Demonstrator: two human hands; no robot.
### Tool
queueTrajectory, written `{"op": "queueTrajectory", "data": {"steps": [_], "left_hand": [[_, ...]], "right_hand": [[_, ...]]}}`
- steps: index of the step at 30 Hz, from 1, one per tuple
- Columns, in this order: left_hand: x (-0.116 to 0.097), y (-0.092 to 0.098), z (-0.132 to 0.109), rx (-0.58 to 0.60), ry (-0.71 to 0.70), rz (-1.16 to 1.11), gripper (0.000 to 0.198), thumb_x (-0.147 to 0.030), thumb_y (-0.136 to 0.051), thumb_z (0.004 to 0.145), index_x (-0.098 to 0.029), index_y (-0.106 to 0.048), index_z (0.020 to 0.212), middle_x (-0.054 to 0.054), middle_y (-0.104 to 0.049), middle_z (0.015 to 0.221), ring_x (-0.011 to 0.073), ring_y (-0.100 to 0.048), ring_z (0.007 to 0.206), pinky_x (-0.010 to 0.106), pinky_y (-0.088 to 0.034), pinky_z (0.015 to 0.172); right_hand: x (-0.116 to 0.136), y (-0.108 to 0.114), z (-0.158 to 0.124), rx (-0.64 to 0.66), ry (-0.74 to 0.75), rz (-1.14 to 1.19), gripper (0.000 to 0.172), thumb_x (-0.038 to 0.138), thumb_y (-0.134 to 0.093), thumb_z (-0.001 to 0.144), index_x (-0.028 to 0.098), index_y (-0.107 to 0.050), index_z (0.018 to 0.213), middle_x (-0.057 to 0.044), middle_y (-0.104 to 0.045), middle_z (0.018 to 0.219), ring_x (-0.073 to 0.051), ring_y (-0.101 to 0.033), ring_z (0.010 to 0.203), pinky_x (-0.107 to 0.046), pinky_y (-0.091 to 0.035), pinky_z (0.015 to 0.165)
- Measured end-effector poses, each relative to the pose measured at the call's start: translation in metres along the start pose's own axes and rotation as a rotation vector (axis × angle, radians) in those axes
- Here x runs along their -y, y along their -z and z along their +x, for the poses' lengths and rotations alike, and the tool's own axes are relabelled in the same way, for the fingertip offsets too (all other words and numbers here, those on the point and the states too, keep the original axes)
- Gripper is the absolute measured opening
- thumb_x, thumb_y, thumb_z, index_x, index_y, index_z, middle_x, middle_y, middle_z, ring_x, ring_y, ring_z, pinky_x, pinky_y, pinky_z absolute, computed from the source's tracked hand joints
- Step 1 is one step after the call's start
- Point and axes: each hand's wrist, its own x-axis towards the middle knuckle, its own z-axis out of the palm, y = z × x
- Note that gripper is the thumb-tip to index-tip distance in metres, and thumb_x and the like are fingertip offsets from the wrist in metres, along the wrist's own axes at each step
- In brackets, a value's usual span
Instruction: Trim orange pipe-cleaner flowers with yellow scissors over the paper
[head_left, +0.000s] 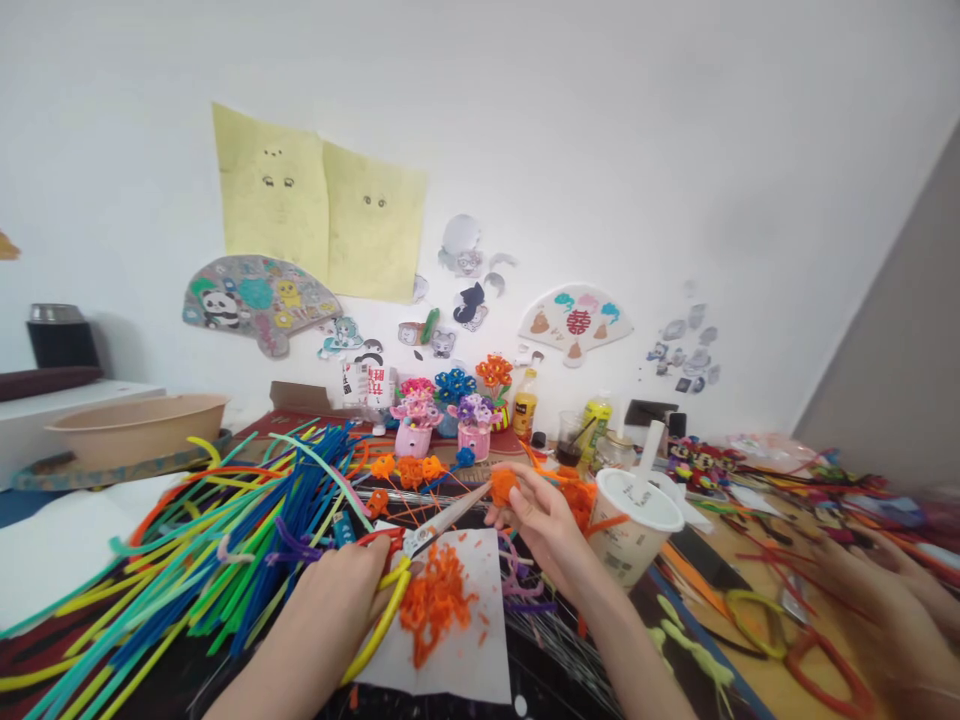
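Note:
My left hand [346, 588] is closed round scissors [448, 517] with red and yellow handles. Their blades point up and right, the tips at an orange fuzzy pipe-cleaner piece [503, 487]. That piece is pinched in the fingers of my right hand [546, 515]. Below the blades, a white paper sheet [486, 655] carries a heap of orange fuzz clippings [436, 605]. Several orange pipe-cleaner flowers [410, 471] lie just behind, and more orange pieces sit partly hidden behind my right hand.
A big bundle of coloured pipe cleaners [262, 540] spreads at left. A lidded drink cup [637, 520] stands close to my right wrist. Finished flower pots [414, 440] and bottles [525, 405] line the wall. At right, another person's blurred hands [877, 590] are near scissors [825, 670].

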Motion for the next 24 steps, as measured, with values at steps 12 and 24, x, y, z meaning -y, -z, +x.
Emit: {"op": "queueTrajectory", "data": {"steps": [12, 24], "left_hand": [[0.0015, -0.0016, 0.0026, -0.028, -0.016, -0.026, 0.03, -0.035, -0.034, 0.091, -0.016, -0.057, 0.093, 0.013, -0.069, 0.084, 0.0328, -0.067, 0.081, 0.038, -0.047, 0.065], [-0.0019, 0.0049, -0.0011, -0.022, 0.024, -0.071, 0.026, -0.042, -0.039, 0.087, -0.02, -0.052, 0.087, 0.009, -0.07, 0.088, 0.0334, -0.067, 0.082, 0.04, -0.048, 0.064]], "right_hand": [[0.0017, -0.0017, -0.0001, -0.001, 0.001, 0.008, 0.026, 0.031, -0.067, 0.08, 0.02, -0.061, 0.103, -0.001, -0.063, 0.072, -0.015, -0.061, 0.066, -0.027, -0.044, 0.064], [0.0005, 0.0002, 0.0011, -0.001, -0.005, 0.002, 0.027, 0.033, -0.067, 0.08, 0.021, -0.061, 0.103, -0.002, -0.064, 0.073, -0.014, -0.061, 0.064, -0.026, -0.044, 0.062]]}}
